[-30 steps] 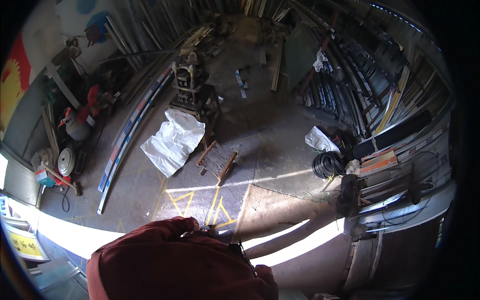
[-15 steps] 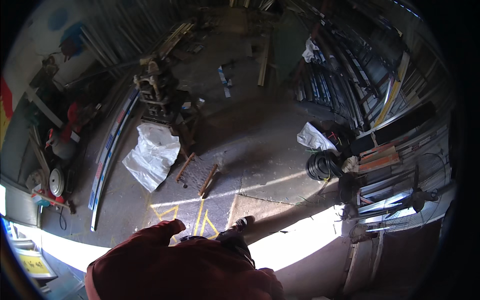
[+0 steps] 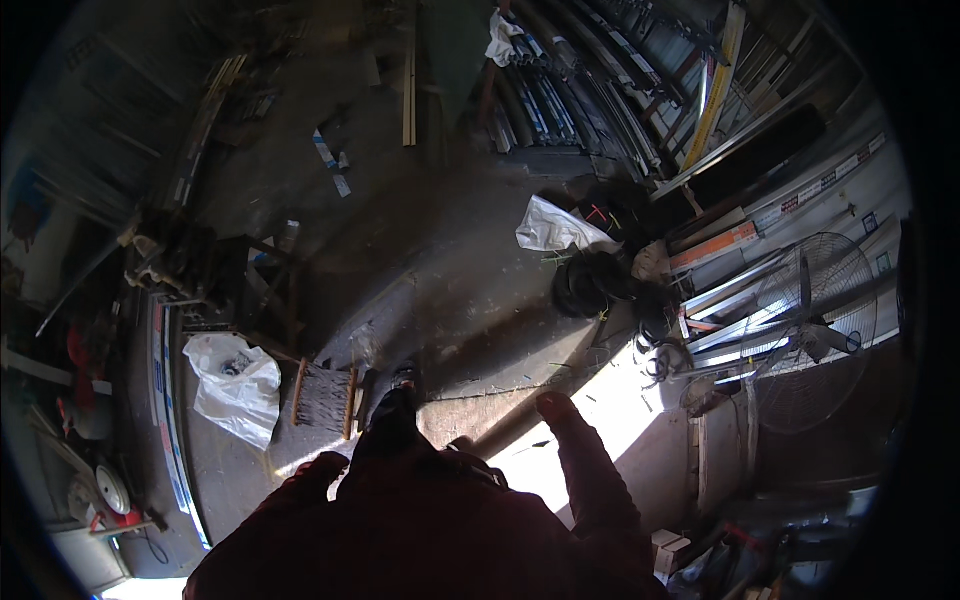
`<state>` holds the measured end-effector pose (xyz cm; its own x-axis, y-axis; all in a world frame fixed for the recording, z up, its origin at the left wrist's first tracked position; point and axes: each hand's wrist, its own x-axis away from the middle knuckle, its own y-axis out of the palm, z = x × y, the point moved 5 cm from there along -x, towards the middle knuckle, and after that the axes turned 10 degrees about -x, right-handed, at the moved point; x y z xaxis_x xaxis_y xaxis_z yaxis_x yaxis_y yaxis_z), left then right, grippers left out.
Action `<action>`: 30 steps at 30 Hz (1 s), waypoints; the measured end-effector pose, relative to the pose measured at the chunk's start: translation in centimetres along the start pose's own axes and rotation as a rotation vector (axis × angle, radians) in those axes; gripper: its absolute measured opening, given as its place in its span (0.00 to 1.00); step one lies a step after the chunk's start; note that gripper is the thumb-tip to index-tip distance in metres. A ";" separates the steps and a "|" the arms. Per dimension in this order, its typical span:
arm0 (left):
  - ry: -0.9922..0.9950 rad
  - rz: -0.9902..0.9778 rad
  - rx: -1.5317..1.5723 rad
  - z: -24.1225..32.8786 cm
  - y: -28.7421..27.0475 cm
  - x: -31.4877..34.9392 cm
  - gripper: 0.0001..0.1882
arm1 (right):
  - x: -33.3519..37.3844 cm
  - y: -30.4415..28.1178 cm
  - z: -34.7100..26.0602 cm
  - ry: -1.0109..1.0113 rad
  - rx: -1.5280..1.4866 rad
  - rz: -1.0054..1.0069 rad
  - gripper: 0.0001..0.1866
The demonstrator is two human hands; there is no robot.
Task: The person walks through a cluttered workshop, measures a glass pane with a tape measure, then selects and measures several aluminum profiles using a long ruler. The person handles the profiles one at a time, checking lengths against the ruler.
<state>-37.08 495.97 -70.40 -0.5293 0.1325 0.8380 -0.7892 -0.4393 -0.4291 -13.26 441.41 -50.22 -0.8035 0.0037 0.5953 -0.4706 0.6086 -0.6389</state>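
Stool [image 3: 325, 400] on floor [image 3: 480, 345], just ahead of left hand [image 3: 326, 464]; hands well apart, not touching the stool.
Stool is woven, wood-sided; crumpled white sheet [image 3: 235, 390] just to its left, person's dark leg [image 3: 392, 425] to its right. Left hand low beside that leg, in shadow; right hand [image 3: 553, 404] reaches forward, by the sunlit patch [image 3: 625, 430] in view. Fingers too dark and small, can't tell if curled or spread. Off to the right: black coil [image 3: 578, 287] near white wrap [image 3: 560, 228], caged fan [image 3: 815, 340] farther right. Long strips [image 3: 172, 420] run left of the sheet.
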 end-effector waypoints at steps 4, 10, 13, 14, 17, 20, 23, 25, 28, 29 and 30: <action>0.138 0.133 -0.058 -3.1 -8.6 -5.9 0.10 | -4.2 3.3 -4.9 -0.508 0.975 -0.230 0.07; 0.485 0.259 0.298 3.9 -29.4 -14.1 0.11 | -8.1 3.8 -4.5 -0.279 0.792 -0.569 0.09; 0.286 0.298 0.417 10.3 -37.0 -18.3 0.12 | -9.8 2.0 -4.3 -0.261 0.747 -0.601 0.07; 0.222 0.316 0.503 11.8 -38.9 -19.6 0.12 | -10.7 1.1 -5.0 -0.110 0.735 -0.661 0.07; 0.197 0.313 0.666 17.7 -42.1 -23.5 0.13 | -15.3 -1.5 -3.4 -0.147 0.754 -0.587 0.11; 0.289 0.314 0.353 19.7 -41.9 -26.2 0.14 | -19.5 -6.2 -4.3 -0.483 0.694 -0.412 0.07; 0.299 0.218 0.001 19.9 -39.2 -29.0 0.14 | -26.4 -10.3 -2.9 -0.539 0.708 -0.434 0.08; 0.349 0.300 -0.410 23.8 -38.5 -28.3 0.14 | -30.8 -12.4 3.3 -0.314 0.499 -0.520 0.06; 0.260 0.241 -0.433 28.6 -36.3 -26.7 0.12 | -31.2 -20.8 -0.4 -0.488 0.306 -0.392 0.03; 0.204 0.211 -0.393 30.6 -36.2 -26.5 0.11 | -33.7 -22.3 1.0 -0.326 0.290 -0.415 0.05; 0.176 0.150 -0.431 33.5 -37.2 -26.4 0.11 | -35.8 -23.3 3.8 -0.141 0.252 -0.415 0.08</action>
<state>16.63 479.07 -65.29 -0.6625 0.2603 0.7024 -0.7374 -0.0620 -0.6726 25.11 424.05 -58.47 -0.5631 -0.3160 0.7636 -0.8203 0.3257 -0.4701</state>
